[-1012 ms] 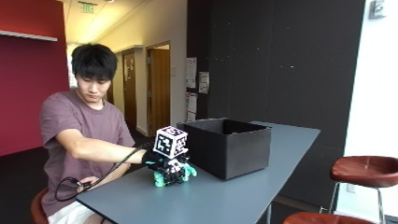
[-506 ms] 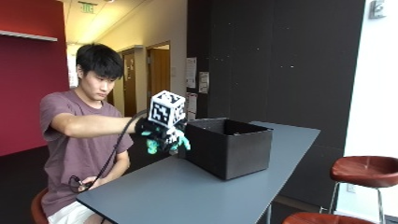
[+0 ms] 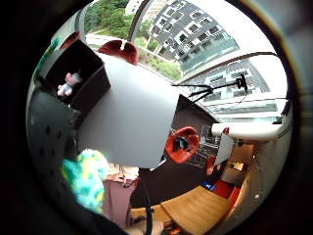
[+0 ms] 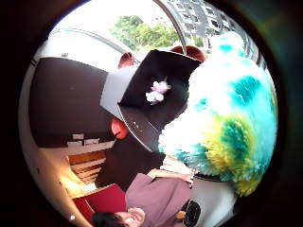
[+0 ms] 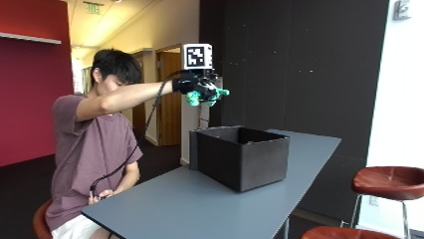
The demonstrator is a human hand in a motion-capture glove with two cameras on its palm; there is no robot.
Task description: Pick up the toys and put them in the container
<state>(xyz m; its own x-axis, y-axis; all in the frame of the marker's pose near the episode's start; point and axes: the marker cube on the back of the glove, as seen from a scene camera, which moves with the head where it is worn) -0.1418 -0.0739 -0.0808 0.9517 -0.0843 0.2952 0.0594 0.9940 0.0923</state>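
Grey table (image 5: 199, 199), black container (image 5: 240, 156) near its edge; high above it, right hand (image 5: 199, 89) grips fluffy toy (image 5: 207, 94).

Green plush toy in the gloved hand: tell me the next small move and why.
Probably lower the right hand a little toward the black container, then release. The hand grips the green plush toy well above the open top, so a drop from here could miss. The palm view shows a pink toy already lying inside.
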